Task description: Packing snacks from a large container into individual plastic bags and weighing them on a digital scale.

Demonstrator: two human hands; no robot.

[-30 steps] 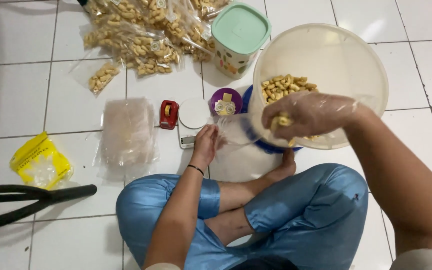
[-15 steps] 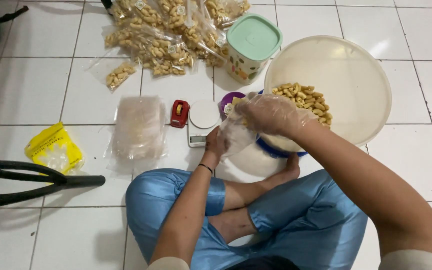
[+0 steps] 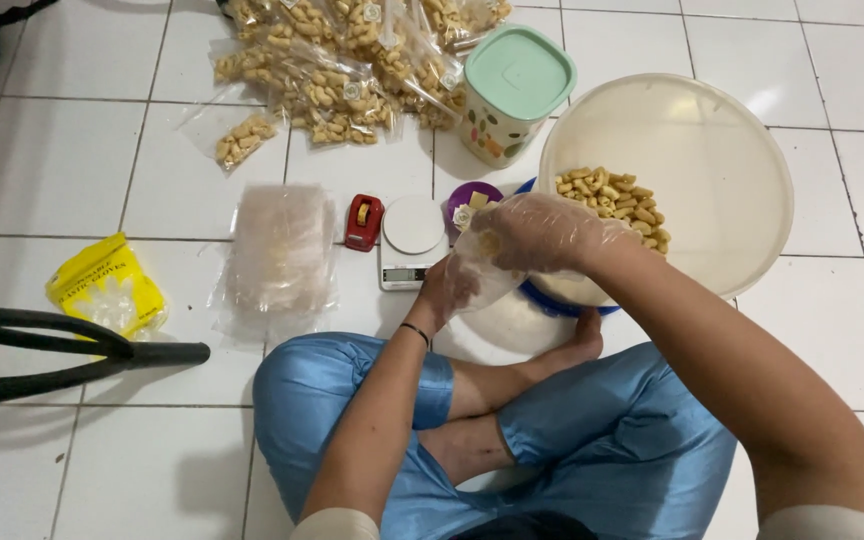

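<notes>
Your left hand (image 3: 449,288) grips one clear bag (image 3: 480,272) open while your gloved right hand (image 3: 537,232) pinches snacks into it. One big bowl (image 3: 722,170) holds more; one green-lidded tub (image 3: 512,90) stands shut

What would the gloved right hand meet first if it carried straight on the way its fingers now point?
Most likely the clear plastic bag held open by the left hand. The right hand points down-left into its mouth, and may already touch it; depth is unclear.
</notes>
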